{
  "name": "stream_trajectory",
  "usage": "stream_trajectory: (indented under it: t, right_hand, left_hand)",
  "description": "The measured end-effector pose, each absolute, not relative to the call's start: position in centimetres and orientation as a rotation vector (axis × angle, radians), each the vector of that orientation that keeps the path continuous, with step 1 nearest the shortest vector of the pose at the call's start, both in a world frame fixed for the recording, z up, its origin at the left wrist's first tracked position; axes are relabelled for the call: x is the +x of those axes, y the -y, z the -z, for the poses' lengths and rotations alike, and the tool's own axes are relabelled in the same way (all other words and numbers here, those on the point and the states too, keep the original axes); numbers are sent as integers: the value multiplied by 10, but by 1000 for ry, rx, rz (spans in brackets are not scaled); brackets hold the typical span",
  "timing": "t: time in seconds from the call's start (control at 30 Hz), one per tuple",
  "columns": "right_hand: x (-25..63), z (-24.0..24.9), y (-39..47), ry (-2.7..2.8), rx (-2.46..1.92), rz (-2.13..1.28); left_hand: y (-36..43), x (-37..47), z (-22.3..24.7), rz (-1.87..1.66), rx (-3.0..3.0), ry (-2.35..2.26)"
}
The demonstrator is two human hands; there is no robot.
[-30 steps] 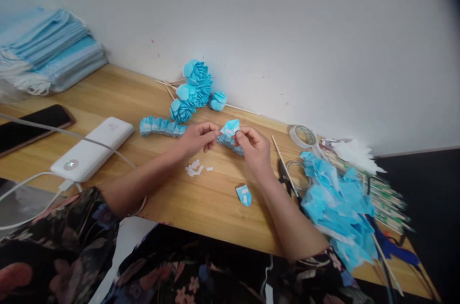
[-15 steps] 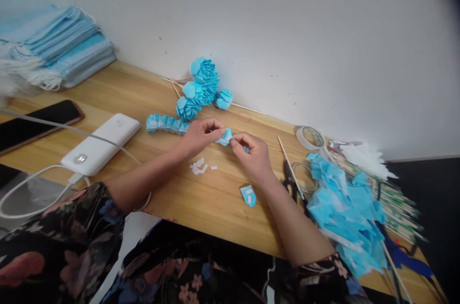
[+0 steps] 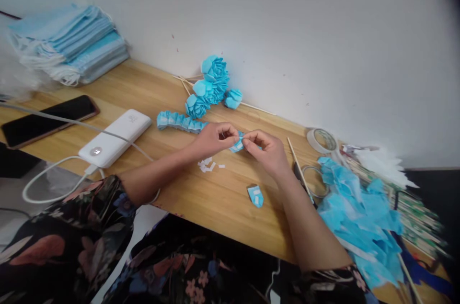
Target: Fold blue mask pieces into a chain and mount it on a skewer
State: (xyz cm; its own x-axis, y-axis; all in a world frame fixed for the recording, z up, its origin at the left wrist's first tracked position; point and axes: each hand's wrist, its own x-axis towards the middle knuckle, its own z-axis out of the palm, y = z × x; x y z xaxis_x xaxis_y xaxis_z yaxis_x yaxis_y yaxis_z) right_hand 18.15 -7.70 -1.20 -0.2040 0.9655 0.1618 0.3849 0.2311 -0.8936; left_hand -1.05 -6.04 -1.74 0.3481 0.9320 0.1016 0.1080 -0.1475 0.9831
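Observation:
My left hand [image 3: 221, 140] and my right hand [image 3: 266, 151] meet over the middle of the table, fingertips pinched at the top edge of a small blue petal piece [image 3: 237, 145] with white patches. A row of folded blue pieces [image 3: 176, 121] lies behind my left hand. Just in front of that hand are small white strips [image 3: 206, 165]. Another blue petal [image 3: 256, 196] with white strips on it rests nearer the table's front edge. Blue flowers [image 3: 214, 74] on thin sticks lie at the back.
A mask stack [image 3: 86, 45], a phone [image 3: 48, 119] and a white power bank [image 3: 115, 136] with a cable are left. Right are a tape roll [image 3: 321, 140], a stick [image 3: 300, 167], crumpled blue material [image 3: 359, 218] and green-white packets [image 3: 417, 218].
The view has shifted, so the scene sits farther right in the picture. My hands have come closer together at the petal, and its tilt between my fingers has changed.

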Motion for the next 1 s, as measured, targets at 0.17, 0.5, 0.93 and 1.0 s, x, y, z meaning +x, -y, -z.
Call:
stream_trajectory:
  t: [0.17,0.5,0.93,1.0]
  right_hand:
    - [193,-1,74,1672,-1237,-976]
    - [246,-6,74,1329,-1176,-890]
    - [246,24,68,1141,-1133,-1029]
    - [246,26,68,1158,-1131,-1026]
  left_hand:
    - [61,-14,15,-1040,1624,-961]
    - [77,-78,-62,-1181,2006,-1209]
    - [81,-177,2,-84,2210,-2049]
    - [75,-172,3,-3,2234,-2090]
